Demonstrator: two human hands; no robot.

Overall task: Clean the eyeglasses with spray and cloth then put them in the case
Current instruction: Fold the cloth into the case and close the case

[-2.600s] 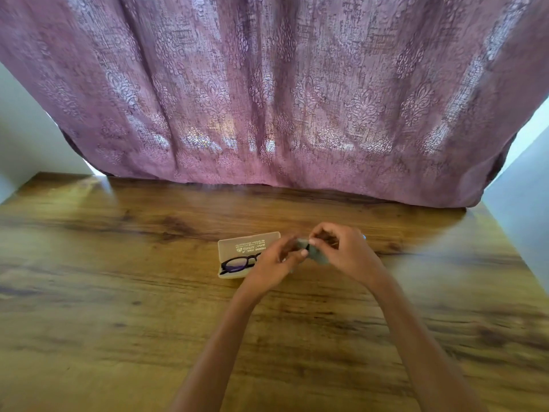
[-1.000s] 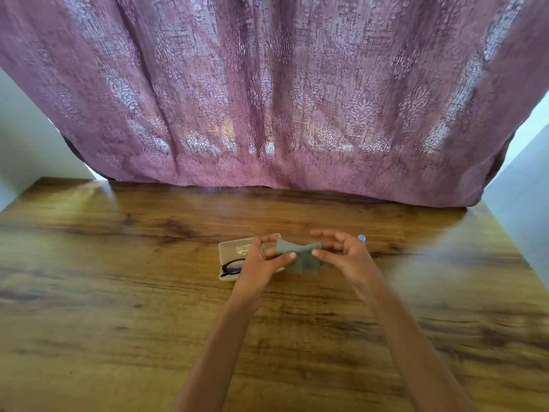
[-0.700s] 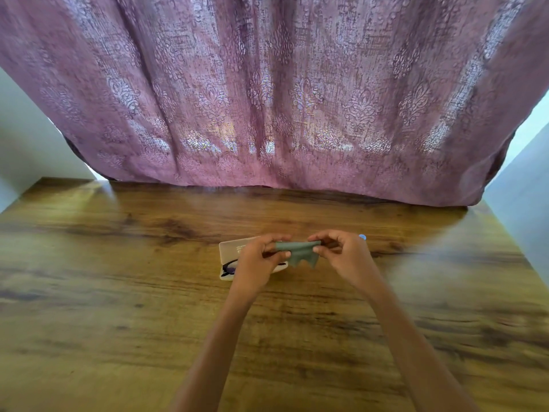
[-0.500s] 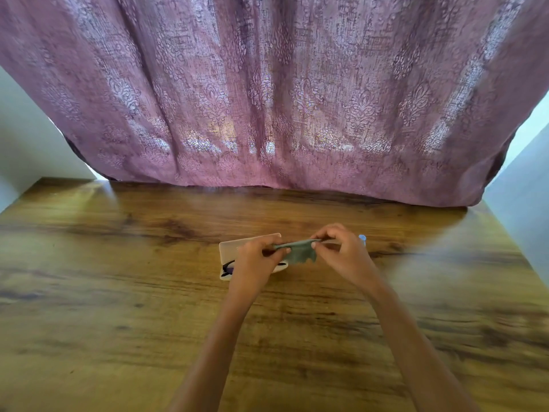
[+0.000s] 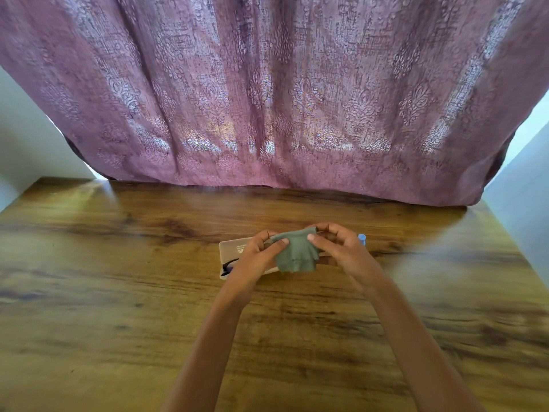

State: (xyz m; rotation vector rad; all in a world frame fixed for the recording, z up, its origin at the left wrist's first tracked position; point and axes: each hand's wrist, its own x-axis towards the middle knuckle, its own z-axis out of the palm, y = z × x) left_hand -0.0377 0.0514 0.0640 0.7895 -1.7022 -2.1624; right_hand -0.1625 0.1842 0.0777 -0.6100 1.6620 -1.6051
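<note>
1. My left hand point(image 5: 252, 258) and right hand point(image 5: 341, 251) each pinch the upper edge of the grey-green cloth point(image 5: 297, 255), which hangs between them
2. The eyeglasses point(image 5: 228, 267) lie at the beige case point(image 5: 233, 248) on the table point(image 5: 118, 322), behind my left hand

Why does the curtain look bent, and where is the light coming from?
Head view: the wide-angle lens bows the mauve patterned curtain and brown wooden table; daylight glows through the curtain's lower folds, leaving pale sheen on the far tabletop.
</note>
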